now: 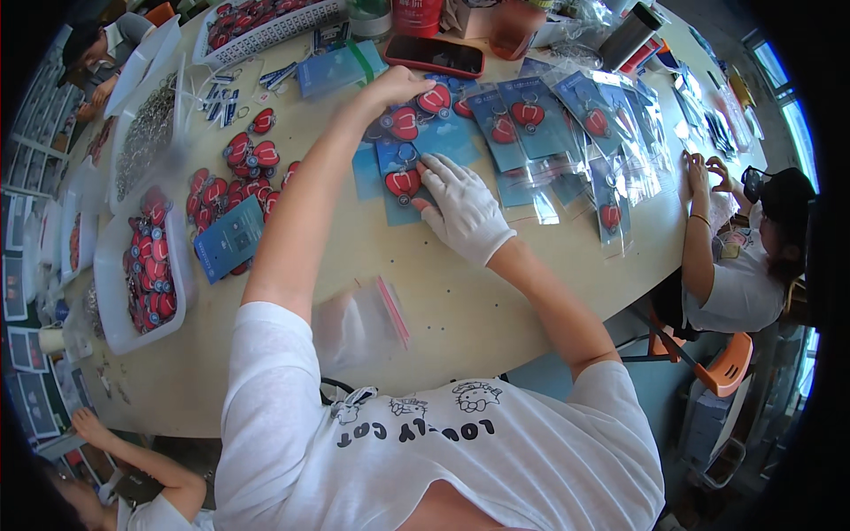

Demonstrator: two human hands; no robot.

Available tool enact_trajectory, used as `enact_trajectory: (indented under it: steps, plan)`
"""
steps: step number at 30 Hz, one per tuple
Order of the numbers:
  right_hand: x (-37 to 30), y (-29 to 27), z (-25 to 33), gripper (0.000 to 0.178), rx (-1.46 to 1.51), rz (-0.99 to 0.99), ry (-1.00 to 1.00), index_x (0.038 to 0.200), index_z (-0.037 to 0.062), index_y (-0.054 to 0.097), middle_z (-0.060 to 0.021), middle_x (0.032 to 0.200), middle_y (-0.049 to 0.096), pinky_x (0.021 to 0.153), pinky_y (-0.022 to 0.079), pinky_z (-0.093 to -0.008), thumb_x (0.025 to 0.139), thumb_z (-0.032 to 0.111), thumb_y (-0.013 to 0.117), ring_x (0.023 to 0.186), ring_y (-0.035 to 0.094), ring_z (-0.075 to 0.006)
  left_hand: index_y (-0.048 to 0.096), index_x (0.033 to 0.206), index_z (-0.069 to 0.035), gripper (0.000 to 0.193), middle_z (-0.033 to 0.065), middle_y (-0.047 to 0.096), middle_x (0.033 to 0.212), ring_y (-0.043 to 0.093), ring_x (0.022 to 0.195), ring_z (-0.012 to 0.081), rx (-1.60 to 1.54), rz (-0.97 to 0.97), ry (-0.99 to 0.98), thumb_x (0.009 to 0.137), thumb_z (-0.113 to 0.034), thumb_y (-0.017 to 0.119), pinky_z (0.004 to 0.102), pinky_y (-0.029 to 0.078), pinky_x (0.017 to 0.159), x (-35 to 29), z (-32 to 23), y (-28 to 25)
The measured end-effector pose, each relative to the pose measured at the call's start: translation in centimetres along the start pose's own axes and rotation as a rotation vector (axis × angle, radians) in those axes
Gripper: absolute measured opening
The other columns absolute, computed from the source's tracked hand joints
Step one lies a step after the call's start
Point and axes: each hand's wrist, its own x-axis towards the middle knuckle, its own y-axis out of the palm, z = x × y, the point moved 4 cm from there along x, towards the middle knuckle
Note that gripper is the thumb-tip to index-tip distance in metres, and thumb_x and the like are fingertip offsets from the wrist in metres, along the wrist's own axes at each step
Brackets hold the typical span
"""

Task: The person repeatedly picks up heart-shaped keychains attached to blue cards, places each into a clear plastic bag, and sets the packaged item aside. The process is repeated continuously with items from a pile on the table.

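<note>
My left hand [403, 87], bare, reaches over the far middle of the table. Its fingers are drawn together at the top of a red keychain [434, 100]; what they pinch is hidden. Another red keychain [404, 124] lies just below it, on blue backing cards [447, 133]. My right hand [462, 202], in a white glove, rests with its fingers stretched out at the right edge of a nearer blue card. On that card lies a red keychain [402, 182] with a metal ring, by the gloved fingertips.
Bagged keychain cards [529, 113] overlap at the right. Loose keychains [239, 190] lie at the left, beside a white bin [180, 296] of more. A phone [435, 56] lies behind my left hand. Clear bags [359, 326] lie near me. Other people sit around the table.
</note>
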Motion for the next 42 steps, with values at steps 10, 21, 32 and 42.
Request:
enact_trajectory:
  steps: [10,21,32,42]
  plan:
    - [-2.0,-0.4,3.2,0.040,0.276,0.091,-0.149,0.115,0.0034,0.056,-0.0133,0.122,0.054,0.099,0.038,-0.0420,0.079,0.016,0.065,0.117,0.049,-0.0318,0.058,0.095,-0.006,0.017,0.0030,0.067,0.082,0.060,0.070,0.0052,0.009,-0.122,0.165,0.087,-0.019,0.066,0.0191,0.046,0.064,-13.7,-6.4,-5.3]
    - [-2.1,-2.0,1.6,0.036,0.899,0.002,0.438,0.111,-0.0017,0.054,-0.0129,0.102,0.064,0.083,0.048,-0.0314,0.085,0.022,0.063,0.103,0.060,-0.0213,0.057,0.086,0.000,0.010,0.0031,0.063,0.067,0.052,0.058,0.0065,0.102,-0.192,0.012,0.084,-0.007,0.064,0.0240,0.039,0.053,-19.5,-11.0,-8.5]
    - [0.9,2.2,6.0,0.049,1.609,-0.048,0.664,0.128,-0.0066,0.037,-0.0082,0.109,0.060,0.088,0.050,-0.0313,0.089,0.013,0.059,0.095,0.060,-0.0137,0.056,0.085,0.002,0.009,0.0043,0.063,0.070,0.054,0.062,0.0070,0.132,-0.307,0.133,0.084,-0.003,0.063,0.0241,0.041,0.055,-24.0,-14.0,-6.5]
    - [0.3,-3.5,8.6,0.073,0.225,-0.534,0.024,0.121,0.0048,0.050,-0.0121,0.105,0.054,0.088,0.041,-0.0402,0.063,0.033,0.083,0.099,0.052,-0.0315,0.059,0.098,-0.004,0.017,0.0026,0.067,0.085,0.060,0.074,0.0025,-0.140,-0.358,0.200,0.087,-0.014,0.066,0.0176,0.048,0.067,-26.7,-9.2,-7.1]
